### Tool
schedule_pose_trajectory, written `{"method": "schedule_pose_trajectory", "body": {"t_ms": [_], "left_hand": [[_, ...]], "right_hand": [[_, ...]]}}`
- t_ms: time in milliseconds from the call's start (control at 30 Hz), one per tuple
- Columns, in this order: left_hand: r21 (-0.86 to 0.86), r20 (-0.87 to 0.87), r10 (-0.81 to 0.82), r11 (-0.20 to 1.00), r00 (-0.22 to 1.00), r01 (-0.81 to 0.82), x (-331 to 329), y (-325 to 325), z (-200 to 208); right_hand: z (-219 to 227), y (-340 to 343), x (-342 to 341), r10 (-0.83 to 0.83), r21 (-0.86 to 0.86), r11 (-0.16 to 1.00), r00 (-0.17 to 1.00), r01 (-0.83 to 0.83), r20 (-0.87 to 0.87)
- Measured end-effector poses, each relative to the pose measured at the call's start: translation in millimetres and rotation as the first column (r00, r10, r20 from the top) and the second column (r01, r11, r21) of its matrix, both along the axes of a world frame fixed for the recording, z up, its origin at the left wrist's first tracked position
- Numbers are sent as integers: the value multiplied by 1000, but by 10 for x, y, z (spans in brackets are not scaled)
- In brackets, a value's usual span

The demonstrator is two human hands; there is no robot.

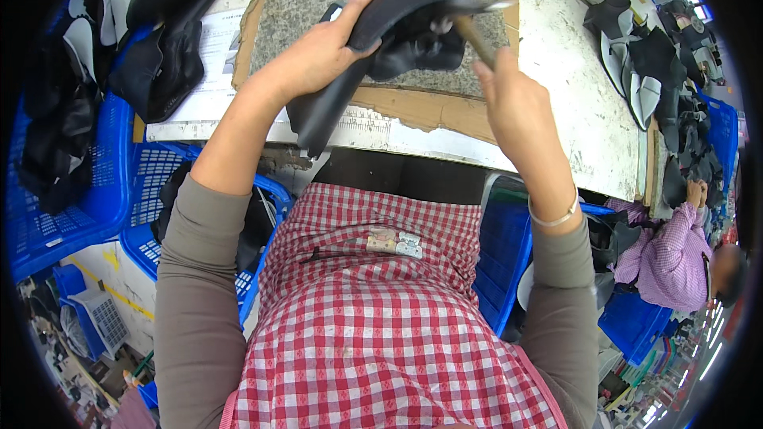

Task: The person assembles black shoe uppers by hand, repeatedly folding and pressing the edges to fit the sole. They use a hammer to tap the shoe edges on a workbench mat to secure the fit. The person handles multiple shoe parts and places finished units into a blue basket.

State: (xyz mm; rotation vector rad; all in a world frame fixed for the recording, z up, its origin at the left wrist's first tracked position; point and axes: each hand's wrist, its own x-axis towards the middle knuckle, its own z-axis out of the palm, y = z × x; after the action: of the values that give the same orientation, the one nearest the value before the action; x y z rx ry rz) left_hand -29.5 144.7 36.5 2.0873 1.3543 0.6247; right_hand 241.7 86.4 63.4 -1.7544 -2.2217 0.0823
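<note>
A black leather shoe upper lies folded over a grey stone-like slab, with one long flap reaching past the bench's near edge. My left hand grips it at its left side, the index finger stretched along the leather and the thumb beneath. In my right hand is a hammer, held by its wooden handle. The hammer's metal head is blurred by motion at the right end of the leather; I cannot tell whether it touches.
Worn cardboard edges the slab on a white bench. More black uppers are heaped at the left over a blue crate. Other black and grey pieces lie at the right. A co-worker in a checked shirt sits farther right.
</note>
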Motion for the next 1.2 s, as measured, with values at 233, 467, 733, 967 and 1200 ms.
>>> {"method": "schedule_pose_trajectory", "body": {"t_ms": [233, 467, 733, 967, 1200], "left_hand": [[-60, 83, -58, 996, 995, 63, -69, 63, -61], [139, 17, 189, 972, 982, -189, 392, -315, -63], [397, 433, 171, 846, 885, -357, 258, 1651, 1077], [465, -213, 470, 820, 857, -334, -264, 2417, 85], [727, -383, 605, 664, 698, -177, -1045, 2511, -452]], "right_hand": [[179, -38, -11, 0, -111, 994, 999, 3, 34], [-61, -59, -218, 49, -294, 952, 992, -81, -115], [-133, -311, 305, -151, -347, 938, 913, 12, -378], [-273, -235, 417, -233, -474, 879, 906, 42, -352], [-354, -198, 574, -184, -463, 885, 870, -56, -457]]}}
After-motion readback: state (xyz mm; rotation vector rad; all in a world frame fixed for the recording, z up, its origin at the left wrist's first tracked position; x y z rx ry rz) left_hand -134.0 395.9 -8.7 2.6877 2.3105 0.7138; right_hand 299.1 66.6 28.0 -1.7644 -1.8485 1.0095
